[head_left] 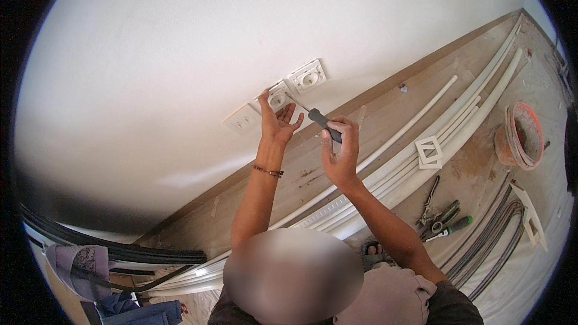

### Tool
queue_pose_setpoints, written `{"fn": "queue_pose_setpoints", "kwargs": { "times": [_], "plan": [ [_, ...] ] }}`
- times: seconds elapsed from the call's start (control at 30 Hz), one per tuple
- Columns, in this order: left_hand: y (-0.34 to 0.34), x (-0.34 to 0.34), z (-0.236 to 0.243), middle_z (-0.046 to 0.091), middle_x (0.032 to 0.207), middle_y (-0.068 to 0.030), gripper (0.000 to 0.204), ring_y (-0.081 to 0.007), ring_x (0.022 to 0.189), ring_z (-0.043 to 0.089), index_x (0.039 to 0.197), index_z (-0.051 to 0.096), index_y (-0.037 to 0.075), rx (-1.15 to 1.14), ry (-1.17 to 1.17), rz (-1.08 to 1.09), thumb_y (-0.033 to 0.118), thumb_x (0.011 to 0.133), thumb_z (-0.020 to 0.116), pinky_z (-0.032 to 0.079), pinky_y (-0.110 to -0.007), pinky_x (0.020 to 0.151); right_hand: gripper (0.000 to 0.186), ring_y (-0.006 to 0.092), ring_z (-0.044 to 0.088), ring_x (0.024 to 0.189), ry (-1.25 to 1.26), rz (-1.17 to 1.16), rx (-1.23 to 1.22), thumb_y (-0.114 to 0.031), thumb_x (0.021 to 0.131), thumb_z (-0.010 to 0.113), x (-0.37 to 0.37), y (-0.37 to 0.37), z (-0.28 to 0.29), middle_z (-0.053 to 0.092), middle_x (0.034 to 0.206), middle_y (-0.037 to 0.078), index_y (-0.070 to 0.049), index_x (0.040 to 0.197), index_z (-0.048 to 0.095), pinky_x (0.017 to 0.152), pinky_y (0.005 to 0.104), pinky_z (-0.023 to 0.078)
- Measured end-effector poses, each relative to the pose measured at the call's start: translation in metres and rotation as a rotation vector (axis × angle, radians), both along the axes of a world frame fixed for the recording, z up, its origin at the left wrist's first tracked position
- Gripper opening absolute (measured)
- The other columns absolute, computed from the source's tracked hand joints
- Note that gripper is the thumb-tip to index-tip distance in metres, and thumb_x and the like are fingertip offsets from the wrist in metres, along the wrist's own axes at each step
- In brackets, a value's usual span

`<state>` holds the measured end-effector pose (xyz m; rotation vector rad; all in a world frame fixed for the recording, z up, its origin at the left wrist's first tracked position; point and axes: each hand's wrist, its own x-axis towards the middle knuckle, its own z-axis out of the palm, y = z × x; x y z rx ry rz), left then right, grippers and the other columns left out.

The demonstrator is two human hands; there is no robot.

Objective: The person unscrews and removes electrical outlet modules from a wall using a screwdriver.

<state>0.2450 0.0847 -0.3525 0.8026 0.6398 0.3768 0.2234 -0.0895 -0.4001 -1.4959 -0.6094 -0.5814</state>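
My left hand (277, 125) is raised to the middle wall socket (277, 98), its thumb on the socket's left edge and its curled fingertips at the lower edge. My right hand (341, 151) grips a grey-handled screwdriver (319, 117), whose shaft points at that socket's right side; whether the tip touches is too small to tell. A second white socket (310, 79) with an exposed mounting frame is at the upper right, and a white plate with outlets (241, 120) is at the lower left.
Long white conduits (409, 121) lie along the wall's base, with white frames (429, 152) on them. An orange bucket (519, 135), hand tools (450, 229) and coiled grey tubing (481, 253) lie at right. Black tubing (126, 253) and cloths (77, 269) are at lower left.
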Motion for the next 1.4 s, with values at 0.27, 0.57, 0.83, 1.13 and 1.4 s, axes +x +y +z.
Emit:
{"fn": "queue_pose_setpoints", "kwargs": {
  "times": [0.27,0.57,0.83,1.13,1.4],
  "plan": [
    [0.0,-0.001,0.001,0.033,0.122,-0.0163,0.096,-0.0244,0.12,0.04,0.138,0.024,-0.004,-0.037,0.031,0.012,0.061,0.081,0.066,0.039,-0.056,0.099,0.021,0.0328,0.054,0.104,0.009,-0.003,0.032,-0.008,0.094,0.06,0.003,0.0,0.002,0.053,0.11,0.022,0.001,0.112,0.052,0.088,0.0425,0.044],
    [0.0,-0.003,0.004,0.032,0.132,-0.0182,0.107,-0.0254,0.129,0.037,0.144,0.015,-0.005,-0.059,0.039,-0.04,0.063,0.08,0.068,0.038,-0.056,0.102,0.019,0.0324,0.054,0.1,-0.011,-0.031,0.034,-0.007,0.095,0.059,0.005,0.0,0.004,0.054,0.107,0.02,0.001,0.111,0.052,0.088,0.0411,0.044],
    [0.009,-0.003,-0.002,0.034,0.13,-0.0172,0.107,-0.0245,0.126,0.039,0.143,0.021,-0.004,-0.027,0.053,-0.035,0.067,0.078,0.067,0.037,-0.059,0.101,0.026,0.0362,0.056,0.097,0.295,0.147,-0.06,-0.008,0.095,0.058,-0.003,-0.01,0.015,0.054,0.104,0.023,0.004,0.117,0.05,0.087,0.044,0.045],
    [0.002,0.009,-0.005,0.04,0.117,-0.0126,0.088,-0.0224,0.114,0.046,0.134,0.038,0.003,0.011,0.038,0.006,0.068,0.079,0.061,0.028,-0.065,0.102,0.034,0.0403,0.055,0.101,-0.118,0.034,-0.229,0.001,0.088,0.059,-0.017,-0.003,0.01,0.047,0.12,0.023,-0.003,0.122,0.055,0.085,0.0468,0.048],
    [-0.019,0.009,0.001,0.043,0.11,-0.0121,0.091,-0.0223,0.105,0.049,0.127,0.039,-0.004,0.093,0.004,0.038,0.069,0.078,0.061,0.03,-0.064,0.101,0.041,0.0389,0.052,0.107,-0.165,0.119,-0.272,0.004,0.083,0.06,-0.007,-0.011,0.013,0.046,0.12,0.023,-0.005,0.123,0.055,0.09,0.0459,0.045]
  ]
}}
